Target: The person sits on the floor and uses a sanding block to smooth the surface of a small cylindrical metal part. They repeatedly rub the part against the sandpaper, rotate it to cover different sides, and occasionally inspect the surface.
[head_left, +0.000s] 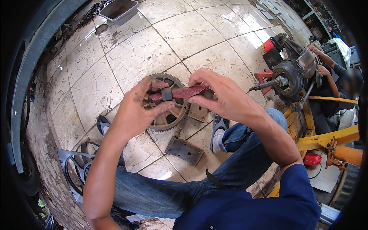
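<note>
A rolled red strip of sandpaper (186,92) lies crosswise between my hands and passes through a dark metal ring (166,94). Thumb and fingers of my left hand (134,105) are closed on the ring from its left side. At the roll's right end, my right hand (220,94) pinches the sandpaper. Part of a dark piece shows beside my right fingers; its kind I cannot make out. Beneath both hands a toothed metal wheel (177,123) lies flat on the tiles, partly covered by them.
Close to the wheel are a metal block with holes (184,151) and a smaller plate (198,113). A grey basin (119,12) stands far left. On the right, another person's hands (322,69) touch an axle assembly (291,76), near a yellow frame (326,140).
</note>
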Motion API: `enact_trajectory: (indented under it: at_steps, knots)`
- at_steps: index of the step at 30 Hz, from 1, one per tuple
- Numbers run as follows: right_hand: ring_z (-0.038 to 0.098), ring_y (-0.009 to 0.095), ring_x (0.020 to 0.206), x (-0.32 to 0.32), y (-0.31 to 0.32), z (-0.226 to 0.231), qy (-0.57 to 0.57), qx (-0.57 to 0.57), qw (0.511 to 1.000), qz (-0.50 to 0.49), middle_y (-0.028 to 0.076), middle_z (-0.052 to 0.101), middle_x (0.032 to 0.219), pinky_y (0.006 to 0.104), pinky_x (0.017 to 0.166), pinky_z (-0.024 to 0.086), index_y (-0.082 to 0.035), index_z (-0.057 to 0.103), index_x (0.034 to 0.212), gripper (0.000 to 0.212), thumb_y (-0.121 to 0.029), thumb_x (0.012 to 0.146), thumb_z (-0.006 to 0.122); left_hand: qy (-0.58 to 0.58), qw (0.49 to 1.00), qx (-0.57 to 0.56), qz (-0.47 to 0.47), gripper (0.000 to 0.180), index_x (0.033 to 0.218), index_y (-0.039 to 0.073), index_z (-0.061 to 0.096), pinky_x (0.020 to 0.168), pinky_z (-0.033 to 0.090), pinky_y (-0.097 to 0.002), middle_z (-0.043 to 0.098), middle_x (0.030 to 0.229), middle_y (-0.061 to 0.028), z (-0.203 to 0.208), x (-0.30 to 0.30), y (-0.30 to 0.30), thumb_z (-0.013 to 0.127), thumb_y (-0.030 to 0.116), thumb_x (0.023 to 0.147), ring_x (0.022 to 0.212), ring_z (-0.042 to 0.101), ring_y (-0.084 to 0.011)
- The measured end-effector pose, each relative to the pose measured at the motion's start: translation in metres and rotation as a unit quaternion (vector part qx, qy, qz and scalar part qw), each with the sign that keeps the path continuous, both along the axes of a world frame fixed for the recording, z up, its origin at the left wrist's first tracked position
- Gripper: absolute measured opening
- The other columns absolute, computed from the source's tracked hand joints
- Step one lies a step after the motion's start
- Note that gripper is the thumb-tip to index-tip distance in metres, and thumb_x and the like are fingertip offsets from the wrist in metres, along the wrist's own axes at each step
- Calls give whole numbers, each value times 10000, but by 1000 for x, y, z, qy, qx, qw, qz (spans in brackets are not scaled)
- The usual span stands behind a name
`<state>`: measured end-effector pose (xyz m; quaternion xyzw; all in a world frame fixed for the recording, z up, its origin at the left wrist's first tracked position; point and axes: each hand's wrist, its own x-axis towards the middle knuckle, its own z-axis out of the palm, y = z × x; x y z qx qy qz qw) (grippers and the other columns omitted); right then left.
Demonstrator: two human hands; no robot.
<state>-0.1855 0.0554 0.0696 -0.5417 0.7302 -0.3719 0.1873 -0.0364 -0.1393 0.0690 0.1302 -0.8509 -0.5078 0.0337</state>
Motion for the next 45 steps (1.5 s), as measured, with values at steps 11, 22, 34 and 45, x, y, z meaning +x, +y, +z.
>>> enact_trajectory:
  at_steps: [11,22,34,45]
  knots:
    - [632,245,819,4,-2,11,-67,22,997,-37,122,640,965,351,750,508,-33,580,1098,253,-167,914,689,-4,1000,14,10,436,1161,8,593,947,510,-317,679,1134,-95,0,1,0,820,123,808,1053,633,-150]
    - [610,163,818,2,-3,6,-68,25,996,-51,78,665,941,312,769,509,-31,603,1138,282,-124,897,715,-4,1000,13,9,447,1182,10,578,966,514,-317,674,1137,-100,-1,0,1,810,127,819,1034,641,-151]
    - [658,225,773,1,-4,4,7,-48,998,-47,119,660,949,340,698,521,-29,613,1067,245,-137,877,725,-49,999,4,-11,425,1186,35,598,955,470,-325,682,1070,-76,-2,-1,-1,791,185,838,1035,621,-171]
    - [654,216,727,-2,0,23,-18,-44,997,-53,114,668,878,332,665,511,-34,628,998,185,-116,866,728,-38,991,127,17,414,1158,25,586,943,488,-305,684,1083,-94,-1,-5,1,806,125,821,1051,631,-157]
